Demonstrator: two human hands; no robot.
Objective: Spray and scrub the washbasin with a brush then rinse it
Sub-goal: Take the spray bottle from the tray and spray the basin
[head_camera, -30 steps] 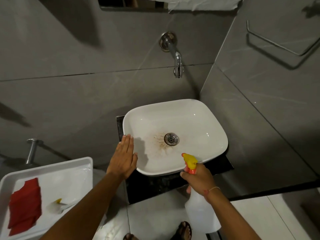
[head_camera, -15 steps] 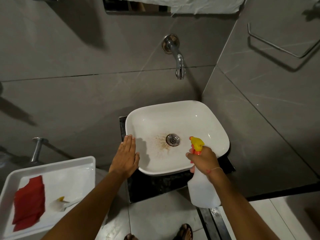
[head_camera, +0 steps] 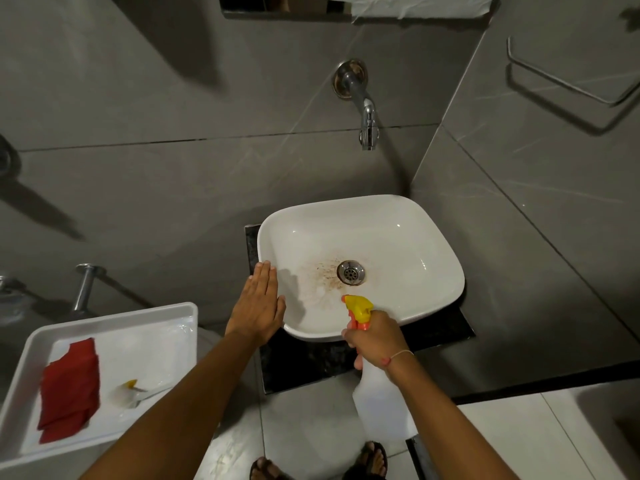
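Observation:
A white washbasin (head_camera: pixel 408 233) sits on a black slab, with brown stains beside its metal drain (head_camera: pixel 350 271). My left hand (head_camera: pixel 258 304) lies flat on the basin's left rim, fingers together, holding nothing. My right hand (head_camera: pixel 375 336) grips the neck of a white spray bottle (head_camera: pixel 381 407). Its yellow and orange nozzle (head_camera: pixel 358 306) points over the basin's front edge toward the stains. A brush with a pale handle and yellow tip (head_camera: pixel 133 393) lies in the white tray at the left.
A chrome wall tap (head_camera: pixel 363 105) hangs above the basin. The white tray (head_camera: pixel 114 318) at the lower left also holds a folded red cloth (head_camera: pixel 69 389). A metal rail (head_camera: pixel 568 81) is on the right wall. My sandalled feet (head_camera: pixel 367 459) stand on pale floor tiles.
My right hand has carried the spray bottle left and nearer the front rim, nozzle now aimed at the stains. The stain area looks wetter and paler. My left hand has stayed on the rim.

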